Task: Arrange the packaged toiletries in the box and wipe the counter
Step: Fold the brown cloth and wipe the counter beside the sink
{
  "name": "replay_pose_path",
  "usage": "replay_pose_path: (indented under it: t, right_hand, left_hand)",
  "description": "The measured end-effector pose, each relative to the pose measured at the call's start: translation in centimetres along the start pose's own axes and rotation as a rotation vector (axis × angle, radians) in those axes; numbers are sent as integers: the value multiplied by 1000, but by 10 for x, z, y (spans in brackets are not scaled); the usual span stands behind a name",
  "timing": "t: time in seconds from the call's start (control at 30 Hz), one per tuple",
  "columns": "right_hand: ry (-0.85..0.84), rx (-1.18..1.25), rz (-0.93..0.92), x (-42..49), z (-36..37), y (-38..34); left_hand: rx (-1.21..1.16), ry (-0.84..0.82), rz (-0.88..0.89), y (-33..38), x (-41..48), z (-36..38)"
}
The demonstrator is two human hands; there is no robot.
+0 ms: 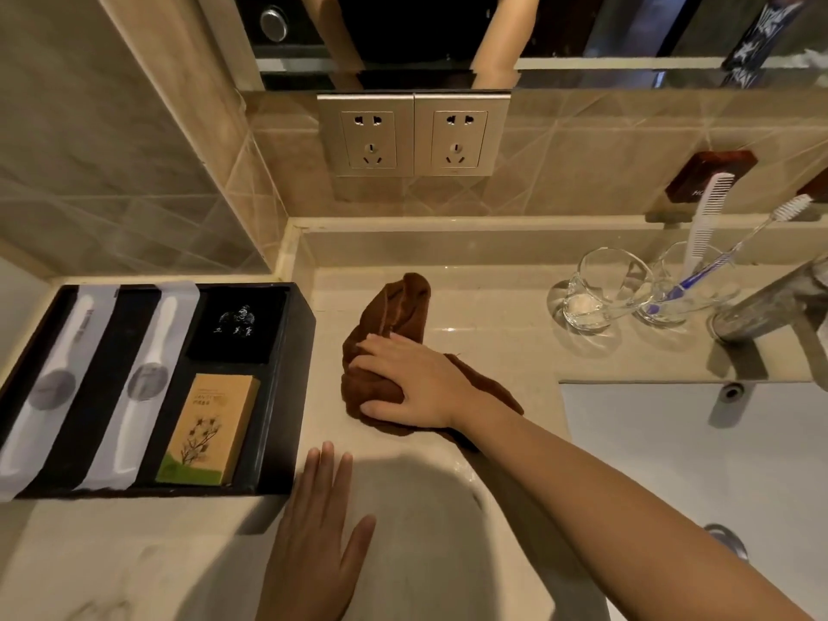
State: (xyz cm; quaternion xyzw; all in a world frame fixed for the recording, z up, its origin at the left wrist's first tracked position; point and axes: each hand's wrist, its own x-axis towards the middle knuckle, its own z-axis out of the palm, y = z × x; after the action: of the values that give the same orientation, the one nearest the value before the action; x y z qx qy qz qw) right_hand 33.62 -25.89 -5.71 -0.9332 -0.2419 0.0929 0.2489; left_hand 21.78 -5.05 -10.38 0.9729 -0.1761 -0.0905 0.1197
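Note:
A black box sits on the beige counter at the left. Inside it lie two white packaged toothbrushes, a black packet and a tan carton with a flower print. Just right of the box, my right hand presses down on a bunched brown cloth, fingers curled over it. My left hand rests flat on the counter near the box's front right corner, fingers spread, holding nothing.
Two clear glasses stand at the back right, one holding a white comb and a toothbrush. A chrome tap overhangs the white sink. Two wall sockets sit above the counter, under a mirror.

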Motion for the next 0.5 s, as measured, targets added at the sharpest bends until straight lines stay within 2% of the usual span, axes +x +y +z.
replay_pose_path:
  t: [0.17,0.27,0.37,0.5]
  right_hand:
    - [-36,-22,-45,-59,15,-31]
    - [2,-52,-52,-103,26,-41]
    - [70,-2,49,-133,33,-35]
    - [218,14,283,-135,23,-10]
  left_hand:
    - [82,-62,66,-17,-30,-2]
    - [97,-54,38,-23,-44,-4]
    - [72,-36,0,-24,-53,-5]
    - [52,-16,-9,-18,-55,-12]
